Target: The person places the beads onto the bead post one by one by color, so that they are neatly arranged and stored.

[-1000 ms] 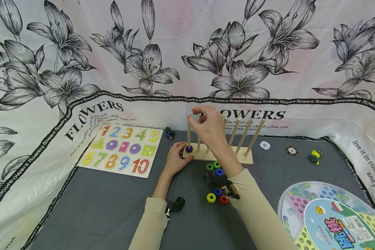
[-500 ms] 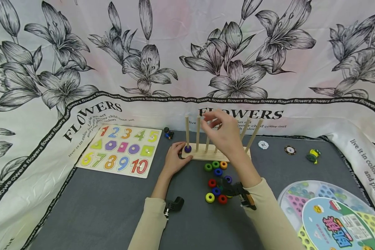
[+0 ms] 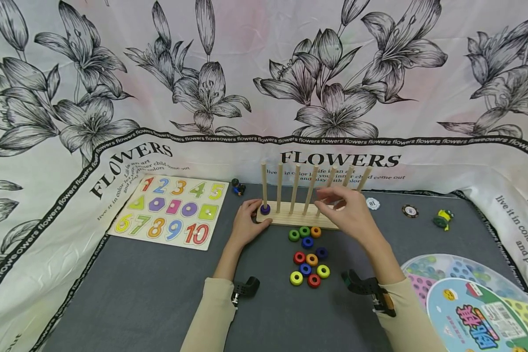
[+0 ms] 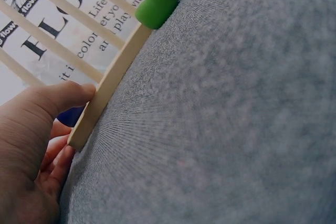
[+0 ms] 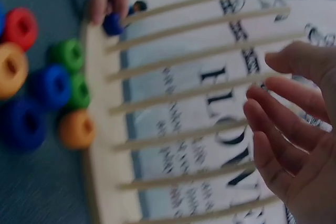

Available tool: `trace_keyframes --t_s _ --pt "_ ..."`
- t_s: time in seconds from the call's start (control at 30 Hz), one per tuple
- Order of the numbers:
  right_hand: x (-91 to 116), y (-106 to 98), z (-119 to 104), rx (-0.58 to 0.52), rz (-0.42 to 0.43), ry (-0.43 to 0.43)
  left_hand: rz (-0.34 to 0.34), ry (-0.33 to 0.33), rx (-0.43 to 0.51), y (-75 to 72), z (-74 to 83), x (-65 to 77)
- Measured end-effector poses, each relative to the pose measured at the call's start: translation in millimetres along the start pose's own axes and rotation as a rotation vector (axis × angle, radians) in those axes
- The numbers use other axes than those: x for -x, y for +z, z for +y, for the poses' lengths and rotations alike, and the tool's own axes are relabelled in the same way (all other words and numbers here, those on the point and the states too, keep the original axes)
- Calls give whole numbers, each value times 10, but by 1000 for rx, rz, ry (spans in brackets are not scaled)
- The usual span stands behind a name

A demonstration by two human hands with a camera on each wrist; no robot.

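A wooden peg stand (image 3: 286,220) with a row of upright rods lies near the back of the grey cloth. One dark purple ring (image 3: 265,209) sits at the foot of its leftmost rod. My left hand (image 3: 245,222) grips the stand's left end, thumb (image 4: 65,97) at the front edge and fingers curled round the end. Above the stand's right part hovers my right hand (image 3: 349,210), its fingers loosely bent and holding nothing; the right wrist view shows these fingers (image 5: 278,129) apart beside the rod tops. Several loose rings, including a green ring (image 3: 294,235) and a red ring (image 3: 314,280), lie before the stand.
A number puzzle board (image 3: 167,212) lies at left, with a small toy figure (image 3: 238,187) beside it. Right of the stand are a white chip (image 3: 372,204), a black chip (image 3: 410,211) and a green toy (image 3: 442,220). A round game box (image 3: 475,313) occupies the front right.
My empty right hand has moved from above the leftmost rod to the right and lower, uncovering the rods and loose rings. My left hand stays on the stand's end.
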State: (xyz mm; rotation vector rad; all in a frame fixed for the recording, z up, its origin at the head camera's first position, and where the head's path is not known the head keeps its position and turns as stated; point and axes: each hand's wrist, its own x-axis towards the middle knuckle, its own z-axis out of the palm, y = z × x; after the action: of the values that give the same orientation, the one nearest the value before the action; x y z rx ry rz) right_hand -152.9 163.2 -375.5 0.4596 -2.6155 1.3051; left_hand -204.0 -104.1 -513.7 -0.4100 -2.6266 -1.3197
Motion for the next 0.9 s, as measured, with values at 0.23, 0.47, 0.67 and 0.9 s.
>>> trace_keyframes --t_s 0.23,0.47,0.67,0.9 --pt "220 0 372 17 -162 20 -7 -11 -1 -4 0 -1" --pt "368 56 618 -23 -288 7 -8 -13 -3 -5 11 -8" --pt "420 96 760 -89 -410 21 -6 -11 -9 0 6 -19" --pt "482 150 886 -86 -490 15 -8 -7 -3 -1 3 -1"
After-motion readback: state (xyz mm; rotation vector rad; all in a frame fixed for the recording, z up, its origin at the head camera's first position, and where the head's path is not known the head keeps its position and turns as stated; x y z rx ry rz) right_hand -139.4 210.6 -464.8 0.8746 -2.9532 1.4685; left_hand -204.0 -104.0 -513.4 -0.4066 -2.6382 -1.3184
